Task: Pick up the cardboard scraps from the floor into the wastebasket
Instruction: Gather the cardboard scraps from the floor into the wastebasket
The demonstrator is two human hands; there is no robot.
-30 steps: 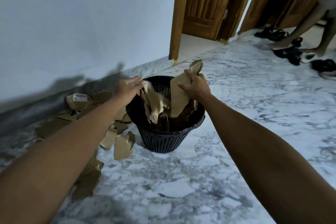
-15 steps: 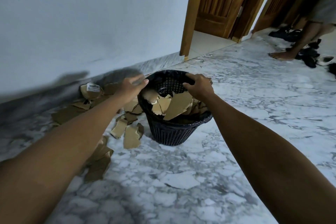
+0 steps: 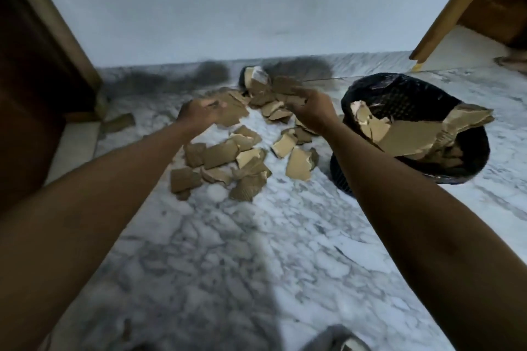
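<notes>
Several torn brown cardboard scraps [image 3: 225,154] lie in a pile on the marble floor, reaching back to the wall. To their right stands the black mesh wastebasket [image 3: 399,78], with large cardboard pieces [image 3: 405,137] sticking out over its rim. Both of my hands hover above the pile and look motion-blurred. My left hand [image 3: 199,112] is over the pile's left side, fingers hanging loosely, holding nothing. My right hand [image 3: 310,108] is over the pile's right side, just left of the basket, with fingers loosely curled and nothing visible in them.
A lone scrap [image 3: 119,122] lies apart at the left near a dark wooden door frame [image 3: 42,65]. A second wooden frame [image 3: 456,8] stands at the right rear. A white wall runs behind the pile. A grey object [image 3: 333,339] shows at the bottom edge.
Both hands let their cardboard drop into the basket and left its rim, swinging left to above the floor pile. The view turned left, so the basket now sits at the right.
</notes>
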